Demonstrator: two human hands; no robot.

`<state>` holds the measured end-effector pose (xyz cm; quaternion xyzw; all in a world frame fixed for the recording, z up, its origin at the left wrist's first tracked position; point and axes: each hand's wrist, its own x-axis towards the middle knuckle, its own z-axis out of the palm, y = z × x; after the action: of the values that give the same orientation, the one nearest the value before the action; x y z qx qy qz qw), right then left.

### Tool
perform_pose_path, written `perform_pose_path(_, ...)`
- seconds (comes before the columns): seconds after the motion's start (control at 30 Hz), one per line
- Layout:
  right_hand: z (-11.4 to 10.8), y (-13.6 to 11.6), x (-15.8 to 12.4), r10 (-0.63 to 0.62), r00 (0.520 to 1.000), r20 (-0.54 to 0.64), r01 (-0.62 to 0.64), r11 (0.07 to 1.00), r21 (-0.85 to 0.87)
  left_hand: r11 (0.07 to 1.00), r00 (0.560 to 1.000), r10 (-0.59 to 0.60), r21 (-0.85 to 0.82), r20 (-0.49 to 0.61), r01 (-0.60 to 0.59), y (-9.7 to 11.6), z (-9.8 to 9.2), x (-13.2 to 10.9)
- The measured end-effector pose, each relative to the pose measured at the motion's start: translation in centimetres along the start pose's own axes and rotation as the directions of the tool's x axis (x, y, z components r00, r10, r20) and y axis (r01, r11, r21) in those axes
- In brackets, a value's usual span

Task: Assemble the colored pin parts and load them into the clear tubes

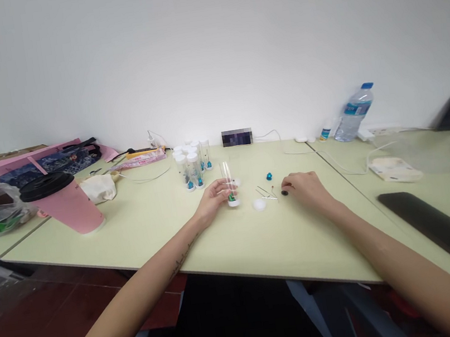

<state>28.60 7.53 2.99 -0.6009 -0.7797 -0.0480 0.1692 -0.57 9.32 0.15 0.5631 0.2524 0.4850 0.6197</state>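
Left hand (pixel 214 197) gripping a clear tube (pixel 226 175); right hand (pixel 307 189) at a black disc (pixel 285 193)

The tube stands upright at the centre of the pale green table (pixel 229 252), the left fingers closed around its side; a green piece (pixel 231 197) shows inside, near the white base (pixel 234 203). The right fingers are bunched at the disc, right of centre; whether they grip it or merely touch it cannot be told. Between the hands lie a translucent white cap (pixel 260 204) and several thin rods (pixel 269 195), with a shiny blue piece (pixel 269 176) beyond them. Behind the left hand stands a cluster of white-capped tubes (pixel 196 171) with blue contents. A pink cup (pixel 74 205) stands well to the left.
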Motion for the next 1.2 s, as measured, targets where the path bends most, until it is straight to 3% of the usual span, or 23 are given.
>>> perform_pose_path(0.3,0.3,-0.6,-0.1,-0.095,0.991,-0.094,0.099,0.995,0.032,0.997,0.998,-0.052,-0.06,0.019,0.053,0.2,0.1,-0.1)
perform_pose_path(0.47,0.8,-1.4,0.0,-0.202,0.979,-0.009,0.202,0.977,0.07,0.999,0.998,-0.046,-0.003,-0.034,0.046,0.3,0.1,-0.1)
perform_pose_path(0.67,1.2,-2.2,-0.2,-0.317,0.947,0.043,0.313,0.946,0.084,0.996,1.0,-0.021,0.087,-0.001,0.021,0.1,0.0,-0.1)
perform_pose_path(0.9,1.0,-2.3,-0.2,-0.278,0.957,0.084,0.273,0.96,0.062,0.982,0.999,-0.03,0.187,-0.009,0.032,-0.1,0.1,0.0)
perform_pose_path(1.2,1.4,-2.3,0.0,-0.23,0.972,0.054,0.228,0.973,0.042,0.903,0.998,0.058,0.427,-0.034,-0.038,-1.0,0.1,0.5)
